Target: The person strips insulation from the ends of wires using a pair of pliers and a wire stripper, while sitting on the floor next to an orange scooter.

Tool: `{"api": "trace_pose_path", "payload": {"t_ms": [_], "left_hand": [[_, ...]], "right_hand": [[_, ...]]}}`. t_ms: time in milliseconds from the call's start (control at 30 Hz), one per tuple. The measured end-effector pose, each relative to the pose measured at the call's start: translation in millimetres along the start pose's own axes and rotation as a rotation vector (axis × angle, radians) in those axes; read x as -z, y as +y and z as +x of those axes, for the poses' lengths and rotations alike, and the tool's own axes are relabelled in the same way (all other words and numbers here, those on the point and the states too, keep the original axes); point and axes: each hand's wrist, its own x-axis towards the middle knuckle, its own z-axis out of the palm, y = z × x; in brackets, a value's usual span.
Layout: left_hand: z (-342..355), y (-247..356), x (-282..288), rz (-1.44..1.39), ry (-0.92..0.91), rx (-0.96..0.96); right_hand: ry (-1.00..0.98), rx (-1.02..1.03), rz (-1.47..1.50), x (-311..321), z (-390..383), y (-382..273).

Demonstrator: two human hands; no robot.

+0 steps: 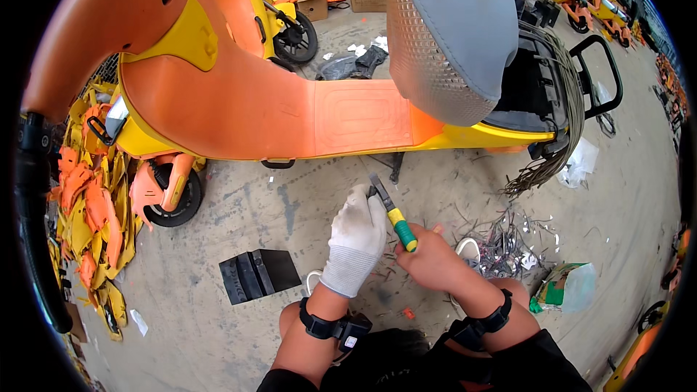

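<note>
In front of the scooter's footboard, my left hand (356, 236) wears a white knitted glove. Its fingers are closed beside the metal part of a hand tool; what they pinch is small and dark and I cannot make it out. My bare right hand (434, 258) grips that hand tool (397, 221), which has a green and yellow handle and a narrow metal end pointing up and left. The tool's exact kind does not show clearly. Just beyond both hands stands an orange and yellow scooter (268, 112) with a raised grey seat (457, 29).
A bundle of grey cable (570, 94) hangs over the scooter's rear. Cut wire scraps (501, 239) litter the floor at right, near a green and clear bag (570, 287). A black box-like part (260, 274) lies at left. Orange and yellow panels (91, 210) are heaped farther left.
</note>
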Motion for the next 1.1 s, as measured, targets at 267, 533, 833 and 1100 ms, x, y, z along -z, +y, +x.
{"api": "trace_pose_path", "payload": {"t_ms": [267, 533, 833, 1100], "left_hand": [[1.6, -3.5, 10.1, -0.318, -0.182, 0.078], [-2.0, -5.2, 16.2, -0.038, 0.313, -0.308], [12.5, -24.2, 35.1, -0.317, 0.186, -0.313], [23.3, -33.8, 65.7, -0.083, 0.077, -0.571]], "right_hand": [[-0.011, 0.071, 0.109, 1.7, -4.3, 0.7], [-0.069, 0.073, 0.14, 5.7, -11.6, -10.7], [-0.207, 0.047, 0.277, 8.0, -18.7, -16.2], [-0.385, -0.052, 0.341, 25.9, -21.0, -23.2]]}}
